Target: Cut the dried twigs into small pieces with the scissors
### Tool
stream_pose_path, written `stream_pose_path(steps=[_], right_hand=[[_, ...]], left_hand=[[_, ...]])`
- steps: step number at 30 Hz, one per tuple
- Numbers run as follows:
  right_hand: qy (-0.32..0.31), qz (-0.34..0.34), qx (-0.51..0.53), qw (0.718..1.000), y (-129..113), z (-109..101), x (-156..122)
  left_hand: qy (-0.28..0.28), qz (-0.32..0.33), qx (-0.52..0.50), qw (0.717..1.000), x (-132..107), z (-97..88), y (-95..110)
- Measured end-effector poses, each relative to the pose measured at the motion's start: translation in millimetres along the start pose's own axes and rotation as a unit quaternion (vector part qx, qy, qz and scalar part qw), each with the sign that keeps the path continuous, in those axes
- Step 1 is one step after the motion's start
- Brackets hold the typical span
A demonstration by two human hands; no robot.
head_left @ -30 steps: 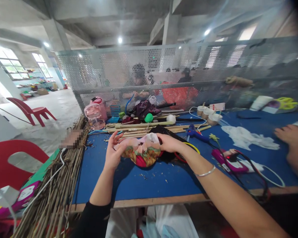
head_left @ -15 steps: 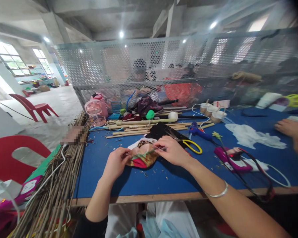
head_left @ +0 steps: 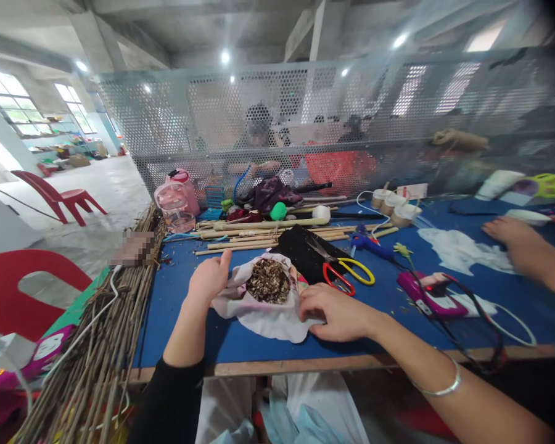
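A pale cloth (head_left: 277,324) lies spread on the blue table top, with a heap of brown dried plant bits (head_left: 268,280) in its middle. Part of a coloured print shows at its right side. At the cloth's left edge is my left hand (head_left: 206,280), its thumb raised and apart; its other fingers are partly hidden. My right hand (head_left: 333,311) grips the right edge of the cloth between bent fingers and thumb. Just behind that hand, scissors (head_left: 340,271) with one red and one yellow handle rest partly on a black cloth (head_left: 293,243).
Bamboo sticks (head_left: 245,233) lie along the back, before a perforated metal screen (head_left: 166,123). A bundle of thin twigs (head_left: 106,320) flanks the table's left side. To the right are a blue glue gun (head_left: 372,246), a purple power strip (head_left: 425,299) and another person's hand (head_left: 513,234).
The cloth has gone from gathered, with its print outward, to opened flat, baring the dried bits. My left hand's thumb has lifted; my right hand has moved nearer me. The other person's hand has shifted left.
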State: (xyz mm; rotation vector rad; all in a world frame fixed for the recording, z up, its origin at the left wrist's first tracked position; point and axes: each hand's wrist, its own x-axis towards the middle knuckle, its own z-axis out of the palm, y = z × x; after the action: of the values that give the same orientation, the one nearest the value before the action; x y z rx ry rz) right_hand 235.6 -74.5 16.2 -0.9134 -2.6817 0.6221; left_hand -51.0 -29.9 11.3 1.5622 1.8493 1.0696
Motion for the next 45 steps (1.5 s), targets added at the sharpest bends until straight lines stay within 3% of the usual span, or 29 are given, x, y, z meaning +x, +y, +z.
stream_pose_path(steps=[2,5,8,10,14,18,21,23,25,27,28,29,30,33,36,39,45], right_hand=[[0.062,0.021,0.043,0.997,-1,-6,10],[0.214,0.072,0.065,0.972,-1,-7,35],[0.251,0.046,0.021,0.967,0,4,63],[0.217,0.011,-0.020,0.976,1,14,78],[0.163,-0.043,-0.085,0.982,3,25,98],[0.123,-0.110,-0.137,0.977,2,23,106],[0.103,-0.161,-0.159,0.969,-4,20,101],[0.131,-0.170,-0.152,0.965,-6,16,94],[0.210,-0.112,-0.117,0.964,2,11,90],[0.304,0.034,-0.065,0.950,20,3,91],[0.315,0.129,-0.054,0.939,32,-1,94],[0.279,0.209,-0.049,0.936,44,-4,99],[0.256,0.234,-0.049,0.937,55,-7,105],[0.224,0.252,-0.054,0.940,77,-7,128],[0.195,0.254,-0.059,0.946,81,4,147],[0.173,0.247,-0.062,0.952,79,17,154],[0.183,0.238,-0.045,0.953,90,21,148]], left_hand=[[-0.042,-0.059,0.009,0.997,19,6.7,0],[-0.129,-0.061,-0.016,0.990,34,17.2,4],[-0.206,-0.021,-0.015,0.978,39,24.4,10],[-0.186,0.026,0.006,0.982,42,26.0,10],[-0.075,0.091,0.120,0.986,53,22.5,6],[-0.013,0.040,0.260,0.965,67,16.4,2],[0.008,0.009,0.282,0.959,76,15.9,3],[0.032,0.015,0.274,0.961,77,17.7,6],[0.074,0.046,0.252,0.964,75,20.4,11],[0.079,0.093,0.224,0.967,70,24.0,19],[0.053,0.118,0.213,0.969,67,26.2,24],[0.016,0.144,0.208,0.967,66,28.8,30],[-0.019,0.170,0.210,0.963,65,31.9,35],[-0.064,0.220,0.256,0.939,72,44.2,50],[-0.110,0.215,0.327,0.914,88,59.1,56],[-0.174,0.204,0.357,0.895,100,71.3,49],[-0.215,0.201,0.366,0.883,103,75.2,28]])
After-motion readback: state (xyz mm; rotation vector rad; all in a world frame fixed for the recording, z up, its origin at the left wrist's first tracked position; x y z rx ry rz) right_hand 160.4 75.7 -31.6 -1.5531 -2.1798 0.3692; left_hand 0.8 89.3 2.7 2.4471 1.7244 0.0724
